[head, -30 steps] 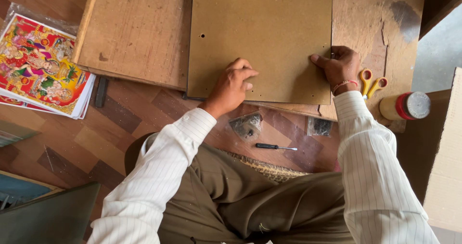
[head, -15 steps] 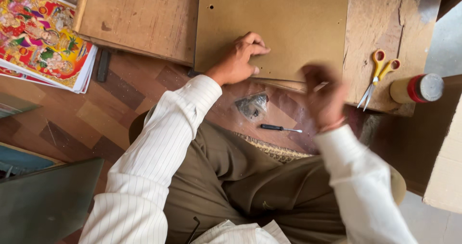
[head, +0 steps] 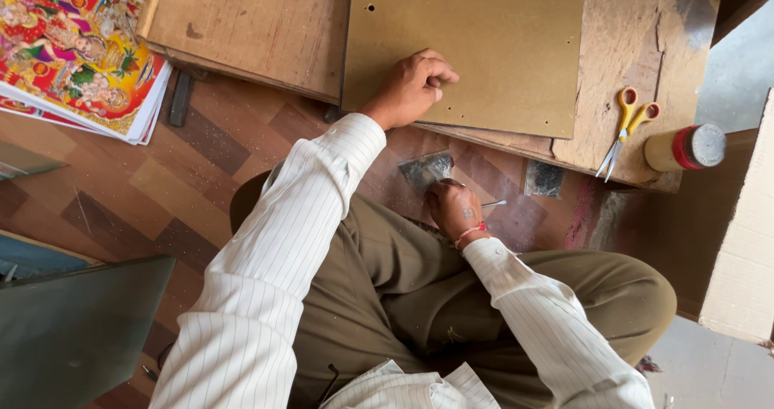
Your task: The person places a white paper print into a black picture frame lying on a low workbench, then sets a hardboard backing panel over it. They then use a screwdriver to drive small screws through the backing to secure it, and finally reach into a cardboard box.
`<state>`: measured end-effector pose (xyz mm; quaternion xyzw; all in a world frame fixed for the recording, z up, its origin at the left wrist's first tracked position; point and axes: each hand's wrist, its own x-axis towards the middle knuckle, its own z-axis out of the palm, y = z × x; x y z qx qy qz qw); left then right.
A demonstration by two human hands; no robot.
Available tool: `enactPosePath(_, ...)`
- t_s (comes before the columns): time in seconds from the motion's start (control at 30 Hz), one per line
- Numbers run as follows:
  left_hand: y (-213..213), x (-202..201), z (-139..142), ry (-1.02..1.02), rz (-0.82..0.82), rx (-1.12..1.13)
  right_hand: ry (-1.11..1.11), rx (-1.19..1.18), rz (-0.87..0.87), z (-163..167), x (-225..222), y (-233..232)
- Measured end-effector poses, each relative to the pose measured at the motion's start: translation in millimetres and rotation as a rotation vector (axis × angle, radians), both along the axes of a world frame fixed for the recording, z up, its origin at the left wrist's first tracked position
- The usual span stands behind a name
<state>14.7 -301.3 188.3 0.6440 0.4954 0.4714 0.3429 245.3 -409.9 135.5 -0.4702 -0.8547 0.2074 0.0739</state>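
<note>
A thin brown hardboard sheet [head: 484, 46] with small holes lies on a low wooden table [head: 242, 30]. My left hand [head: 411, 87] rests on the sheet's near edge with its fingers curled, holding it. My right hand [head: 455, 207] is down at the floor in front of my knees, closed over a thin tool whose metal tip [head: 496, 203] sticks out to the right. Its handle is hidden under the hand. A small clear plastic bag [head: 426, 167] lies just above that hand, touching it or nearly so.
Yellow-handled scissors [head: 625, 127] and a red-capped bottle [head: 685, 147] lie at the table's right end. A second small bag [head: 544, 179] is on the floor. Colourful prints [head: 72, 54] are stacked at left, a dark panel [head: 72, 328] leans at lower left, and a cardboard box [head: 746, 240] stands at right.
My right hand left the sheet's right edge and came down to the floor onto the thin tool. My left hand stayed on the sheet. The view shifted slightly.
</note>
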Motion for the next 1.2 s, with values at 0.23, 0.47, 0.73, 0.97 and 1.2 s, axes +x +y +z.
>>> enactPosePath(0.23, 1, -3, 4, 0.089, 0.016, -0.018, 0.001, 0.017, -0.054, -12, -9, 5)
enactPosePath(0.47, -2, -4, 9, 0.084, 0.001, -0.036, 0.035, -0.078, -0.142, 23, -24, 5)
enactPosePath(0.73, -2, -12, 26, -0.070, -0.056, -0.123, 0.666, 0.033, -0.352, 101, -15, 37)
enactPosePath(0.97, -9, -8, 34, -0.086, 0.006, -0.097, 0.970, -0.179, -0.315, 88, -53, 100)
enactPosePath(1.2, -10, -12, 28, -0.043, 0.029, -0.075, 1.040, -0.223, -0.280, 60, -57, 107)
